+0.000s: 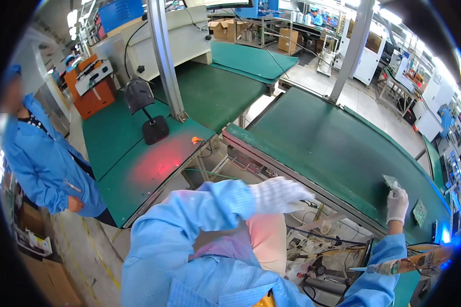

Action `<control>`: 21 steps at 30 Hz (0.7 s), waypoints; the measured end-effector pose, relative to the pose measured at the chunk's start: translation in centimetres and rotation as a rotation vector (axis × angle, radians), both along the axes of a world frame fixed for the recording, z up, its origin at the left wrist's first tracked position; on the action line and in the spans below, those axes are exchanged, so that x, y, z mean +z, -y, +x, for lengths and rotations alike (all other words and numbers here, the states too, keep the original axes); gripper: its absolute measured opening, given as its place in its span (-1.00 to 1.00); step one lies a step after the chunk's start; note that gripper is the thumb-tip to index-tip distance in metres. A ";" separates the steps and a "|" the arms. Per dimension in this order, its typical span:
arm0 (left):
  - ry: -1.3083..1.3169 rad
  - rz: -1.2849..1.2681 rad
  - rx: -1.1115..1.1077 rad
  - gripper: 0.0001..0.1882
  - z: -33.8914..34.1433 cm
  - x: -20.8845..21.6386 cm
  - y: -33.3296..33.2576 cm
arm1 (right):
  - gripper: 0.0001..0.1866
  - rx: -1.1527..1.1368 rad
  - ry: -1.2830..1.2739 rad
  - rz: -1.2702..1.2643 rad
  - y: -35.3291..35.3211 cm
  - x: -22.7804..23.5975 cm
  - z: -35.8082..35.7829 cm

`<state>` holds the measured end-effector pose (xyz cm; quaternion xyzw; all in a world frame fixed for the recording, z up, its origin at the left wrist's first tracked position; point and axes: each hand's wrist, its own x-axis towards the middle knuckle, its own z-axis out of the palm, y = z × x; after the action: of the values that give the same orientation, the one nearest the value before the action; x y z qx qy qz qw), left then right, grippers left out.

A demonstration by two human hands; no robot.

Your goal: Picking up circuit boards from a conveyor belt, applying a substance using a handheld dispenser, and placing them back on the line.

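White fabric gloves the right hand, whose fingers pinch a small green rectangular circuit board, tilted at the fingertips over a dark-green flat conveyor belt. Just right of those fingers lies a second green circuit board; below them, a brown tube with a pale pointed tip crosses the view by the blue right sleeve. The white-gloved left hand is blurred near the belt's edge; its fingers' opening and any hold cannot be told. Well left of it stands a black hooded device.
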<state>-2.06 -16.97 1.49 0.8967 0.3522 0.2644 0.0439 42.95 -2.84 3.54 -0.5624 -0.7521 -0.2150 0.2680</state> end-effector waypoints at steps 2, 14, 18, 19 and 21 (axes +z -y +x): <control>0.057 0.135 0.078 -0.35 2.7 0.8 -2.4 | -0.74 0.004 -0.035 -0.052 0.6 1.1 -4.4; -0.129 0.027 0.323 -0.41 10.0 4.3 -10.1 | -0.66 0.392 -0.211 -0.244 4.9 3.0 -17.5; -0.148 0.086 0.331 -0.62 9.6 3.8 -10.7 | -0.45 0.380 -1.108 -0.692 7.6 6.6 -19.0; -0.138 0.167 0.320 -0.68 9.8 3.6 -10.6 | -0.45 0.349 -1.113 -0.692 7.1 6.7 -18.7; -0.078 0.013 0.320 -0.70 8.3 5.6 -9.5 | -0.32 0.534 -1.081 -0.586 6.2 6.1 -16.7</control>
<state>6.24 -7.43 7.11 0.8392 0.4900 0.2351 -0.0185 26.22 -9.08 9.65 -0.4350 -0.6525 0.3840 0.4873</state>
